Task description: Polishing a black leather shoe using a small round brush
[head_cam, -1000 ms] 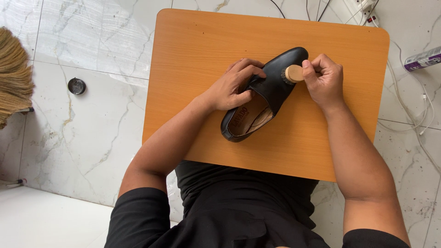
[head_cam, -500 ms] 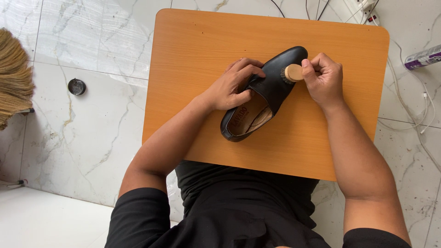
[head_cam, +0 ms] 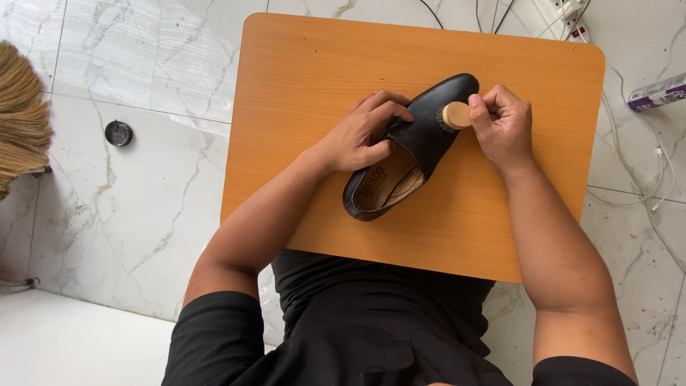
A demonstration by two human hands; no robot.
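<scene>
A black leather shoe lies on the orange wooden table, toe pointing to the far right, tan lining showing at its opening. My left hand grips the shoe at its left side near the opening, fingers over the upper. My right hand holds a small round wooden-handled brush with its bristles pressed on the toe part of the shoe.
A straw broom lies at the left edge on the marble floor. A small round black tin sits on the floor left of the table. White cables and a power strip lie at the top right, with a purple-and-white package beside them.
The brush and my right hand have shifted very slightly on the toe of the shoe. My left hand keeps the same hold.
</scene>
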